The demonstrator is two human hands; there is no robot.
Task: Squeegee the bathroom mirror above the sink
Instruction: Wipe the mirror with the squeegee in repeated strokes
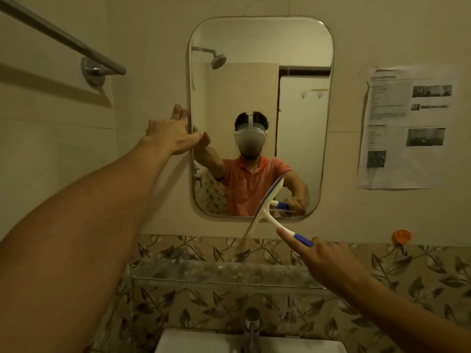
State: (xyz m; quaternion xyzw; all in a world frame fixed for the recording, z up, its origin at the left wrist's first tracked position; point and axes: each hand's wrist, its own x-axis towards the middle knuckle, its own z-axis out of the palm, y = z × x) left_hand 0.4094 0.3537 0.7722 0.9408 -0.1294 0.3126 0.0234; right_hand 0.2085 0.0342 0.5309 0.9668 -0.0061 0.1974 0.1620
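Gripping the squeegee [267, 207] handle, right hand [328, 263] tilts blade across bottom edge of the mirror [300, 47], left hand [170, 133] spread open against its left edge

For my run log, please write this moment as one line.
left hand: pressed on mirror left edge | right hand: grips squeegee handle | squeegee: tilted, crossing mirror bottom edge

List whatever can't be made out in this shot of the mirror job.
- Squeegee, head view: whether its blade touches the mirror cannot be told; the blade's lower end is blurred.
- Right hand, head view: the fingers round the handle are hidden behind the back of the hand.
- Printed sheets on the wall, head view: text too small and blurred to read.
- Sink, head view: cut off by the bottom edge.
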